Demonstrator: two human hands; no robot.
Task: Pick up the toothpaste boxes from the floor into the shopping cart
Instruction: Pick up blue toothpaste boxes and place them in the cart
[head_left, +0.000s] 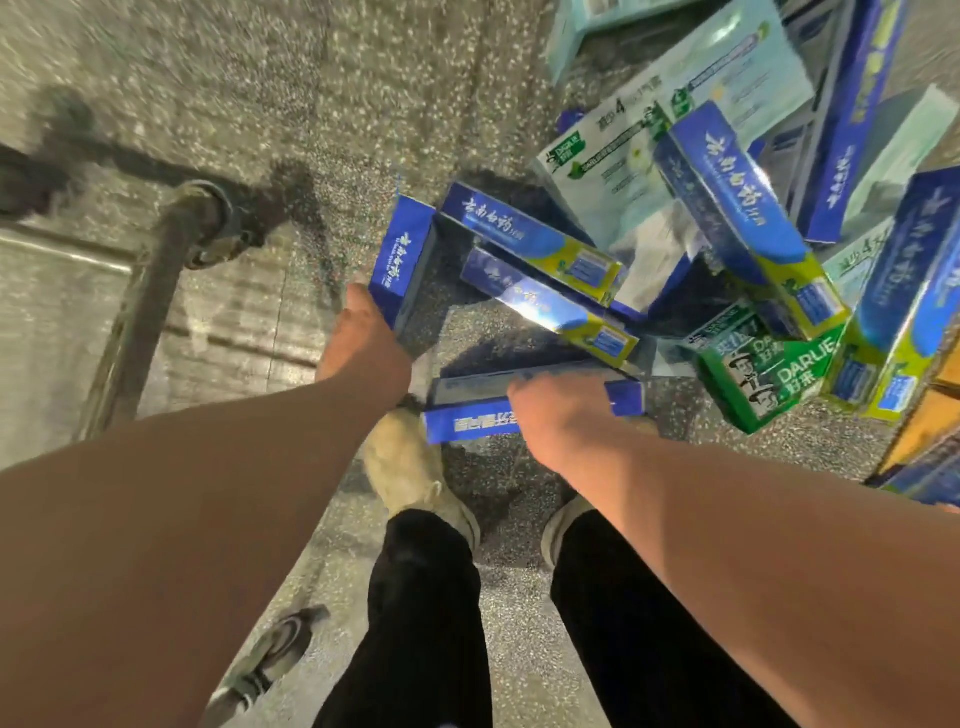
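Note:
My left hand grips one end of a blue toothpaste box that stands on end above the speckled floor. My right hand grips the middle of another blue box, held flat and low near my feet. Two more blue boxes with yellow-green ends lie on the floor just beyond my hands. Further right is a heap of several boxes: blue ones, a green Darlie box and a pale teal pack. The shopping cart's frame shows at the left.
A cart caster sits at the left and another caster at the bottom. My two feet in pale shoes stand on the floor below my hands. An orange box lies at the right edge.

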